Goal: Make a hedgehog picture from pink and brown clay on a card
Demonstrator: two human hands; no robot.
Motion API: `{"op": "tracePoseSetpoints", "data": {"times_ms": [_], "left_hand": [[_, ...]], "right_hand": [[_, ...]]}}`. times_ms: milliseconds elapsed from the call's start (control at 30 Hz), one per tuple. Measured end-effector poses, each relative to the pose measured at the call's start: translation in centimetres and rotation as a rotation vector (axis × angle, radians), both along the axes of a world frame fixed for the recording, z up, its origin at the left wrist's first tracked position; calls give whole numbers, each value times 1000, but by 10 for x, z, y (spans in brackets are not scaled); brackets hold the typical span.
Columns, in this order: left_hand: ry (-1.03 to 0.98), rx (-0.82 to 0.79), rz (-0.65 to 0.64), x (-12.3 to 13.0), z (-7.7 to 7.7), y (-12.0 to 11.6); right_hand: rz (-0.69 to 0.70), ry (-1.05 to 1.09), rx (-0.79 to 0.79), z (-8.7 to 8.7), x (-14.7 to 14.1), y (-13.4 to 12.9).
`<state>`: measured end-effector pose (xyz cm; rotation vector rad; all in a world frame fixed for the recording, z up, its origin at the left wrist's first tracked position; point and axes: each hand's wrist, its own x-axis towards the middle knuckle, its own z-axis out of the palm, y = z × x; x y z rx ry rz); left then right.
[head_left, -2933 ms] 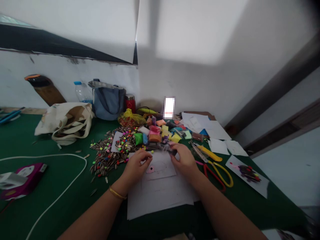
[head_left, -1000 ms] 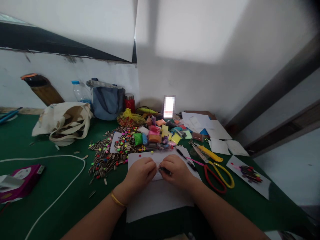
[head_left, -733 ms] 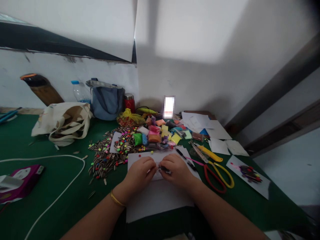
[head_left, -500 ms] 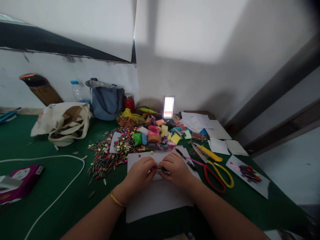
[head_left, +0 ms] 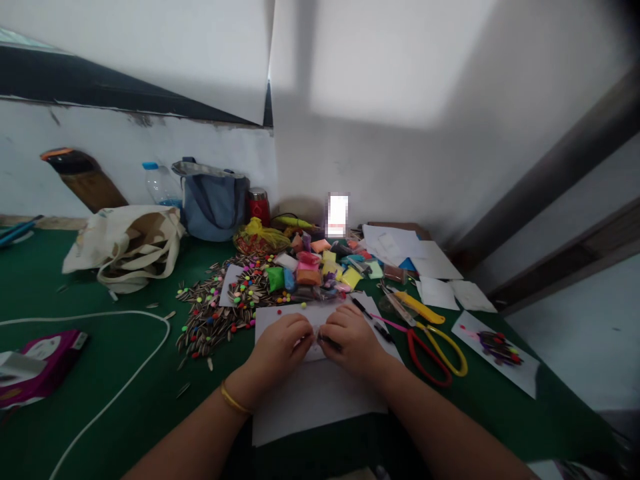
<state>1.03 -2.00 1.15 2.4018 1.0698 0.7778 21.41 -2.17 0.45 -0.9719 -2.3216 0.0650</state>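
Over white paper [head_left: 320,407], my left hand [head_left: 284,340] and my right hand [head_left: 350,337] work close together. A small dark plastic packet [head_left: 330,343] is pinched in my right fingers, mostly hidden by them. My left hand, with a yellow bracelet at its wrist, has thumb and fingertips pressed together beside it; a clear bit shows between the hands, and what the left fingers grip is hidden. Just behind the paper lie several colourful packets [head_left: 309,275]. Black pens [head_left: 383,331] rest right of my right hand.
Left of the paper spreads a heap of striped seeds and coloured balls [head_left: 215,327]. To the right lie scissors with red and yellow handles [head_left: 430,357], a yellow cutter [head_left: 423,307] and a decorated card [head_left: 497,350]. Bags [head_left: 215,203], a red flask [head_left: 259,207] and a white cable [head_left: 135,377] are also here.
My left fingertips have drawn slightly away from my right hand. Less of the dark packet shows between the hands now. Everything else on the table stays in place.
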Motion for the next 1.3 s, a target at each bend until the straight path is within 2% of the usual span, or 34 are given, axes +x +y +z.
{"op": "tracePoseSetpoints", "data": {"times_ms": [200, 867, 1300], "left_hand": [[-66, -19, -7, -1, 0, 1], [42, 25, -26, -1, -3, 2], [-46, 5, -46, -1, 1, 0]], "right_hand": [[-4, -21, -11, 1, 2, 0], [-29, -64, 64, 4, -5, -6], [-36, -59, 73, 5, -5, -6]]}}
